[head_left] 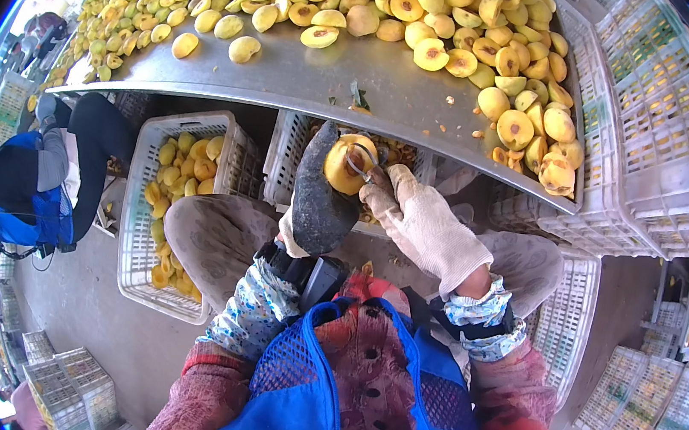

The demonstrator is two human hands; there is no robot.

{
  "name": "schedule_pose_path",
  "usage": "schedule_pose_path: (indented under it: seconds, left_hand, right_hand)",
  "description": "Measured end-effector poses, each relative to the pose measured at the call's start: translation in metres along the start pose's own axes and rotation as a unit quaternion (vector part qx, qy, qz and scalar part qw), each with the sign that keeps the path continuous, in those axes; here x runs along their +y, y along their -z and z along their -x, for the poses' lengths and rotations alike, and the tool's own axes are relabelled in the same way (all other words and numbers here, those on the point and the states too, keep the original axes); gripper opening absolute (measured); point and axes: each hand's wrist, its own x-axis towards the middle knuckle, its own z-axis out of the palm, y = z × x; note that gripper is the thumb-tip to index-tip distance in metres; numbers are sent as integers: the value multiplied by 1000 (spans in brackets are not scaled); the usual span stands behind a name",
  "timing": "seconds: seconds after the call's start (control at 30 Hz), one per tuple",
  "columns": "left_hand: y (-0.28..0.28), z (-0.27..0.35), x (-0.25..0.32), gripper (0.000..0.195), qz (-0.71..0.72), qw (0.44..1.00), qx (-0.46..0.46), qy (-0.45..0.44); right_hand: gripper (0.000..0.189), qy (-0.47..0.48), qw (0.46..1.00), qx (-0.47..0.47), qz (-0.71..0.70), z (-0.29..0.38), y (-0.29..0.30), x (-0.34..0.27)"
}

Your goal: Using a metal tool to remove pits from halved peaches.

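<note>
My left hand, in a dark coated glove, grips a yellow peach half just below the metal table's front edge. In a pale knit glove stained brown at the fingers, my right hand holds a pitting tool with a curved metal loop. The loop lies against the cut face of the fruit. Beneath both hands is a white plastic crate with pits and scraps in it, partly hidden. Many halved yellow peaches are heaped on the metal table.
A white crate of peach halves stands on the floor at left, beside my knee. Stacked crates flank the table at right; another crate is by my right knee. A co-worker in a blue vest sits at far left.
</note>
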Motion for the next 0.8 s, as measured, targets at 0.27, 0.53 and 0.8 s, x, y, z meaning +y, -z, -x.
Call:
schedule_pose_path:
  seconds: [0.27,0.53,0.8]
  left_hand:
    - [-1,0,-19,77,92,992,-4,89]
    - [13,-6,-24,72,-169,981,-59,-79]
    - [18,-8,-18,67,-88,990,-103,-27]
  right_hand:
    - [46,5,1000,-12,22,-2,-4,7]
    - [49,-22,993,-114,-24,-9,6,11]
    - [58,-57,981,-175,58,-7,12,1]
